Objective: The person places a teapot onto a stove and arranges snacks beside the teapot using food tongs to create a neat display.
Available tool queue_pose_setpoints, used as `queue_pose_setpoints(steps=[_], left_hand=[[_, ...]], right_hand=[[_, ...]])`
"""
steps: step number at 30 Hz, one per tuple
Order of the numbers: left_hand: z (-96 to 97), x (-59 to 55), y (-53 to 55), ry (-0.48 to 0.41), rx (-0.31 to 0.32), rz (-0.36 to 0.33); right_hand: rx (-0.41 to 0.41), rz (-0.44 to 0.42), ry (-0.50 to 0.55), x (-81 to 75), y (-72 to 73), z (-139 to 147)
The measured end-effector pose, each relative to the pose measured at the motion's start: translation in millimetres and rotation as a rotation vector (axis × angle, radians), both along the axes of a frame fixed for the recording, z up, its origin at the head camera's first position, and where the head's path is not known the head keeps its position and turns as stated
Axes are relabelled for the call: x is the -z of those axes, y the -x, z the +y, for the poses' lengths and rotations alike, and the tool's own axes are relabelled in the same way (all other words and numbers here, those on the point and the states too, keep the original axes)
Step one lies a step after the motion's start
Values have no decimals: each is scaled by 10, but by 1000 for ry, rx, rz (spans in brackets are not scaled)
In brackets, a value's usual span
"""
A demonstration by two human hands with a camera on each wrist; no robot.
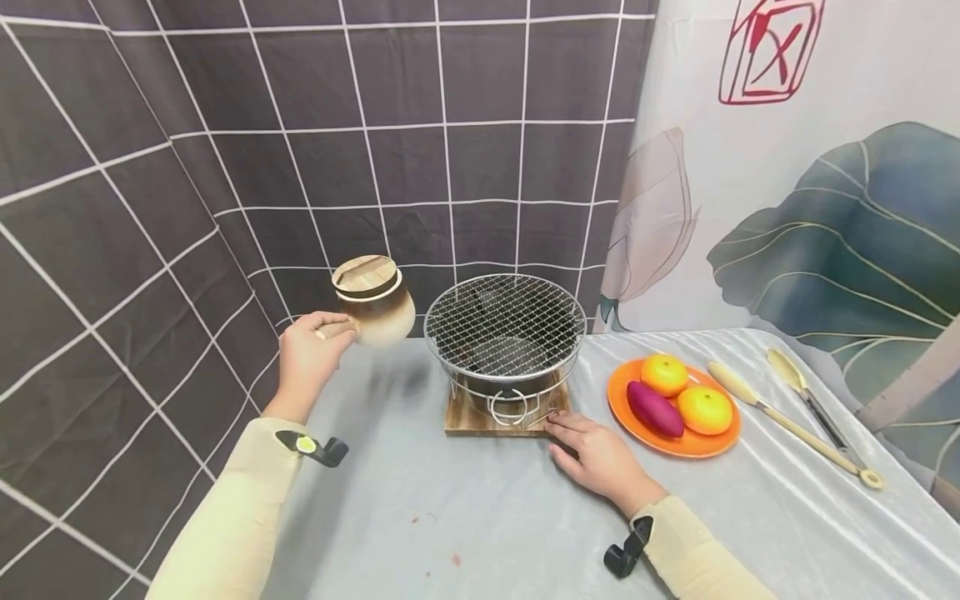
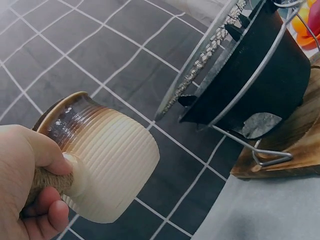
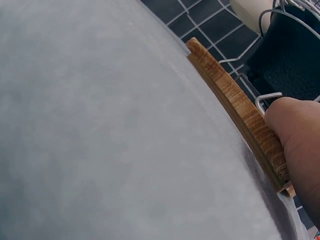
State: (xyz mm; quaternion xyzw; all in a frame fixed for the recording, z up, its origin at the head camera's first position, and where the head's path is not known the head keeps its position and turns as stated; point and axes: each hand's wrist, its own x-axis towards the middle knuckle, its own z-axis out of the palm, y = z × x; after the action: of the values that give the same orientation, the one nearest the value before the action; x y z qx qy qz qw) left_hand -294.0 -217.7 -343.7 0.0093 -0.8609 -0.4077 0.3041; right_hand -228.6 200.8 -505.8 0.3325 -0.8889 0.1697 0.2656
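Note:
My left hand (image 1: 309, 354) grips the twine-wrapped side handle (image 2: 52, 181) of a small ceramic pot (image 2: 112, 160), brown at the top and ribbed cream below. Its round wooden lid (image 1: 365, 275) is on, and the pot is held in the air over the table's far left. To its right stands a round black charcoal stove (image 2: 260, 70) in a wire frame, topped by a mesh grill (image 1: 506, 323). Under the stove is a square wooden board (image 1: 491, 423). The fingers of my right hand (image 1: 596, 454) rest at the board's front right corner.
Right of the stove, an orange plate (image 1: 675, 448) holds two oranges (image 1: 705, 409) and a purple sweet potato (image 1: 655, 409). Beyond it lie a long wooden-handled utensil (image 1: 795, 427) and tongs (image 1: 817, 408). A dark tiled backdrop (image 1: 405, 158) rises behind the grey-clothed table (image 1: 390, 517).

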Motion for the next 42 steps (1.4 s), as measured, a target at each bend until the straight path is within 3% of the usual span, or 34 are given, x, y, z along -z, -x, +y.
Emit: queue_pose_setpoints(steps=[8, 25, 42], left_hand=[[57, -139, 11, 31, 0, 14], [166, -441, 36, -9, 28, -4], [347, -502, 167, 15, 71, 51]], right_hand=[[-3, 0, -2, 2, 5, 3], [13, -32, 12, 1, -8, 4], [15, -41, 8, 18, 5, 8]])
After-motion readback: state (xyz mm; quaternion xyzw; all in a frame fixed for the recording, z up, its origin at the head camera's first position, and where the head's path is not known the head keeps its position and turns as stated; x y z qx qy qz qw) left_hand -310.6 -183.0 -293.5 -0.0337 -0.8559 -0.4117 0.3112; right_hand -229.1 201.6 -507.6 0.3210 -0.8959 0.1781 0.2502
